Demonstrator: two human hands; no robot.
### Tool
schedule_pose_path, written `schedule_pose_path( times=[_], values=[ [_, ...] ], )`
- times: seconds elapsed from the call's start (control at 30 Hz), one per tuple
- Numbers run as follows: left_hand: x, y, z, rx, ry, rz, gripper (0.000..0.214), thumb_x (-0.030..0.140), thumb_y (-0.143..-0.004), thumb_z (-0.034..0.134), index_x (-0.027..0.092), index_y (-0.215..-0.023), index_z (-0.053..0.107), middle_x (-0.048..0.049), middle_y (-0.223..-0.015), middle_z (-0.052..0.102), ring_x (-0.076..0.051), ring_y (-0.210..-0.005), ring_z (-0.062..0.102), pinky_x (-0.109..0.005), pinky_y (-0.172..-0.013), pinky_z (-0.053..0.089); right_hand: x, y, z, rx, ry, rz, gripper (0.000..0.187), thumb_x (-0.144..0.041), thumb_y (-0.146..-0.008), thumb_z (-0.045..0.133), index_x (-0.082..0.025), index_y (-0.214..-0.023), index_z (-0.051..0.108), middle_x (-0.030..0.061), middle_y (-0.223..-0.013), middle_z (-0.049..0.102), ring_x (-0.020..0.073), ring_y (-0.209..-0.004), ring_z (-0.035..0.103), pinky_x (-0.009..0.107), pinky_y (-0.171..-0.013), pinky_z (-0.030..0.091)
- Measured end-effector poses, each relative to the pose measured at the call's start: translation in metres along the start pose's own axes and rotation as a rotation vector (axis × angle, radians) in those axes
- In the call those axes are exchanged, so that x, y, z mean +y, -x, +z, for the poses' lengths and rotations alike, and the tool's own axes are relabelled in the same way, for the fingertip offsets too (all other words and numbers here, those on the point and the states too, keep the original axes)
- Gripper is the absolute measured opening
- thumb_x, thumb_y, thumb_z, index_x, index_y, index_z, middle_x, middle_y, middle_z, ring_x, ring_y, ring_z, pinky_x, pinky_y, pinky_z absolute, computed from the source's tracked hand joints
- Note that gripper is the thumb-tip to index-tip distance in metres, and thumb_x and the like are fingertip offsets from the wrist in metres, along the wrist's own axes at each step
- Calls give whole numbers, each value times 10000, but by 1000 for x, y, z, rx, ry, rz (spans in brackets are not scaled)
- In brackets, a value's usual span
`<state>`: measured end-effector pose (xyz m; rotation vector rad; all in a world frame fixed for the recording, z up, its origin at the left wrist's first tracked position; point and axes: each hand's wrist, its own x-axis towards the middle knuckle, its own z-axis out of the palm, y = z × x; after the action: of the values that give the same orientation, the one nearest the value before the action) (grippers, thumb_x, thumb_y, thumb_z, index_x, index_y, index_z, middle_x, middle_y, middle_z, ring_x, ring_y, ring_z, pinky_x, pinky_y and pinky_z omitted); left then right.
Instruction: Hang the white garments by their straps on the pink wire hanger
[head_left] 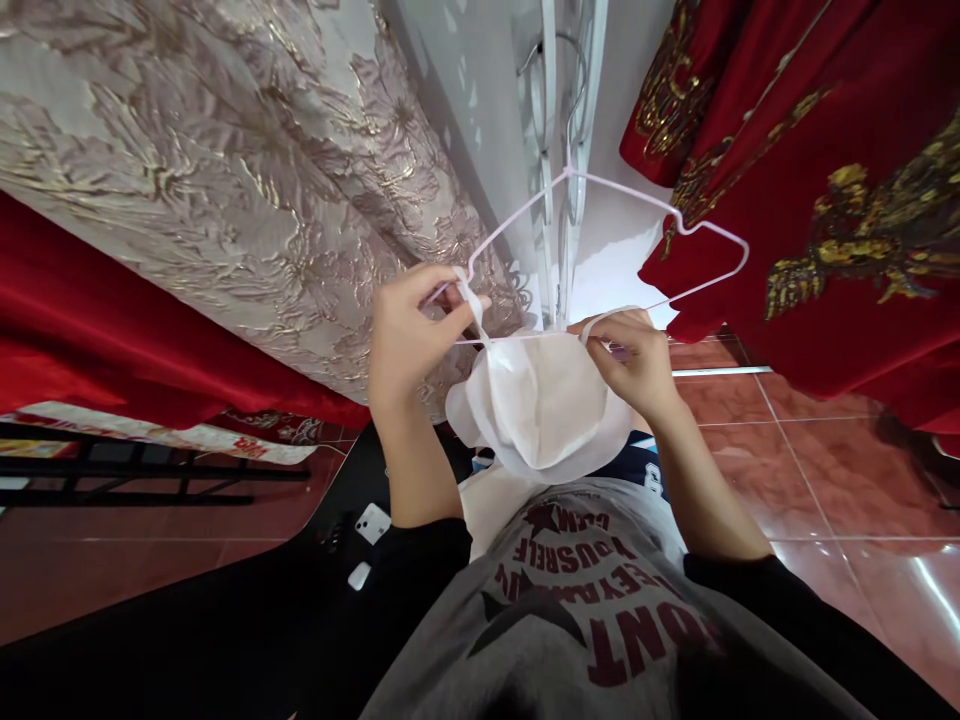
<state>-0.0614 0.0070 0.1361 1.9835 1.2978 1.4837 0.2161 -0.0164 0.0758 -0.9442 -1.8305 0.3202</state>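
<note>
A thin pale pink clothes hanger (pixel 622 187) is up in front of me, its metal hook at a white rack. Below its bottom bar hangs a white garment (pixel 551 405) with narrow straps and layered, rounded edges; its exact kind I cannot tell. At the hanger's left end, my left hand (pixel 412 335) is closed, with a white strap (pixel 472 300) between thumb and fingers. My right hand (pixel 634 355) pinches the other strap (pixel 611 314) close to the bottom bar. Its fingertips are partly hidden behind the fabric.
Pale pink floral brocade (pixel 225 170) hangs close on the left, and red cloth with gold embroidery (pixel 840 240) on the right. The white metal rack (pixel 551 120) stands between them. Low on the left, a white phone (pixel 373 523) lies on a black surface. Red tiles (pixel 795 470) cover the floor.
</note>
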Motion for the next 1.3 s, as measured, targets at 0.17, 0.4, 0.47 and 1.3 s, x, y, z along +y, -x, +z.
schedule_pose_path(
  times=[0.17, 0.4, 0.47, 1.3],
  values=[
    [-12, -1, 0, 60, 8, -99, 147, 203, -921, 745, 190, -779, 709, 37, -658, 590, -111, -623, 510, -283, -614, 388, -3, 5, 2, -42, 18, -9, 189, -173, -970, 616, -276, -962, 774, 0, -1054, 844, 240, -997, 771, 443, -945, 492],
    [-39, 48, 56, 507, 762, -489, 363, 589, -942, 710, 243, -990, 613, -17, -829, 714, -169, -803, 710, -325, -814, 557, -6, 5, 6, -70, 52, 25, 184, -243, -986, 628, -297, -1051, 792, 19, -1130, 835, 268, -1089, 757, 491, -1006, 509],
    [-32, 54, 78, 503, 839, -506, 446, 658, -897, 722, 252, -1028, 591, -36, -892, 746, -187, -884, 748, -339, -892, 567, -7, 7, 7, -72, 43, 13, 173, -265, -989, 641, -301, -1068, 791, 22, -1147, 833, 273, -1118, 757, 513, -1030, 523],
    [-11, 50, 74, 479, 830, -453, 400, 580, -945, 724, 231, -860, 546, 60, -577, 592, -137, -603, 672, -306, -831, 591, -11, -44, -45, 346, 224, -122, 285, -300, -873, 701, -309, -1157, 719, 101, -1349, 655, 357, -1351, 577, 625, -1154, 463]
  ],
)
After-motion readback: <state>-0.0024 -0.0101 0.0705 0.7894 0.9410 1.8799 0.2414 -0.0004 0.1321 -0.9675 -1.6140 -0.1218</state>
